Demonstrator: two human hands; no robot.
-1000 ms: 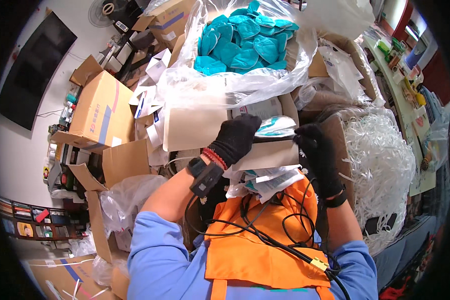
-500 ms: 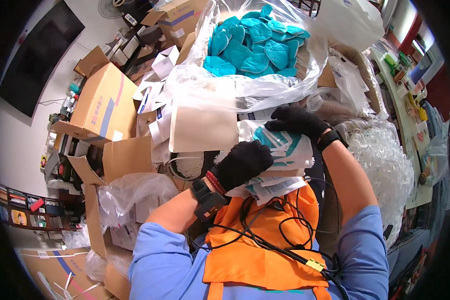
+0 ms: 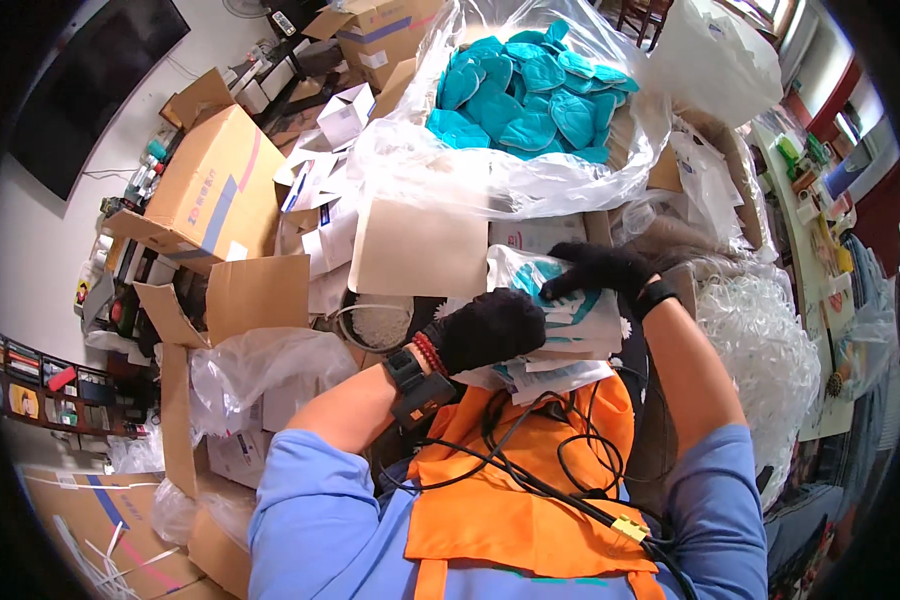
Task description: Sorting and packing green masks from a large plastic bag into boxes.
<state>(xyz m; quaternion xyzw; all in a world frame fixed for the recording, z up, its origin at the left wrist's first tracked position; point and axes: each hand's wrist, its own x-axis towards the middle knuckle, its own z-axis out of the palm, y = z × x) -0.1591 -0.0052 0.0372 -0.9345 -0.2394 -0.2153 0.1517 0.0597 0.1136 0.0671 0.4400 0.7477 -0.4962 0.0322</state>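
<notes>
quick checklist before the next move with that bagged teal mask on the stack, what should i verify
1. Left hand rests on the stack of packets: ok.
2. Right hand is on the top packet with the teal mask: ok.
3. Firm grip on that top packet: cannot tell, the gloved fingers lie over it and hide the contact.
4. Stack square and steady: not ok, packets fan out unevenly at the lower edge.
5. Big clear bag of teal masks is open and in view ahead: ok.
6. Black cables on the orange apron hang loose just below the stack: not ok, may snag.
</notes>
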